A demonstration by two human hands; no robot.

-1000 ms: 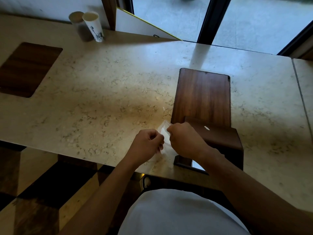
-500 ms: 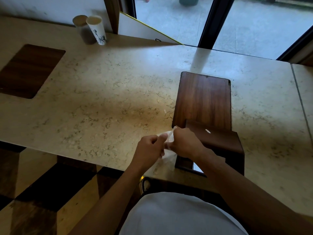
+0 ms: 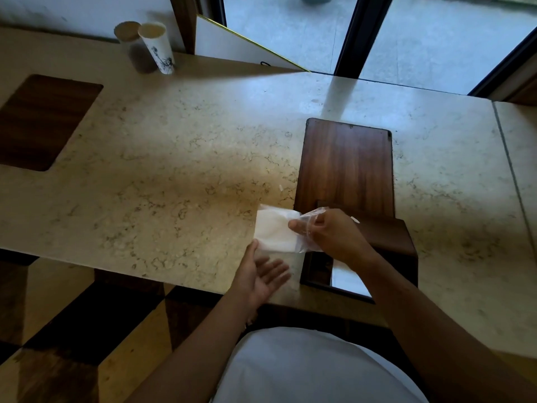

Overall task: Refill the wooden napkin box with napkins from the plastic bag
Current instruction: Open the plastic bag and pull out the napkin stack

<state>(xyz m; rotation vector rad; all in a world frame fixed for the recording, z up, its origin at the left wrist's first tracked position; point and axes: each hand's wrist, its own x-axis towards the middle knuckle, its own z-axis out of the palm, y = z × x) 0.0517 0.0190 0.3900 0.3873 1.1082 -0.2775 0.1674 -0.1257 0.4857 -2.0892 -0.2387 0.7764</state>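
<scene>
The marble desk (image 3: 174, 175) fills most of the view, with its near edge running just in front of the person and a patterned floor (image 3: 58, 330) showing below it on the left. A dark wooden inset (image 3: 43, 120) sits in the surface far to the left, well apart from the work. The broad middle of the desk lies bare between that inset and the hands. On the right a wooden board (image 3: 345, 164) lies flat, and at its near end stands the wooden napkin box (image 3: 386, 239), right at the desk's edge, with something pale showing in its open near end. Against the back wall stand two paper cups (image 3: 157, 48), touching each other, beside a white panel (image 3: 232, 45) leaning by the glass doors.

Just left of the box, the right hand (image 3: 331, 234) pinches the clear plastic bag (image 3: 308, 225), and a white stack of napkins (image 3: 274, 231) sticks out of it toward the left. The left hand (image 3: 261, 274) lies open, palm up, fingers spread, just under the stack, its thumb near the lower edge of the napkins.
</scene>
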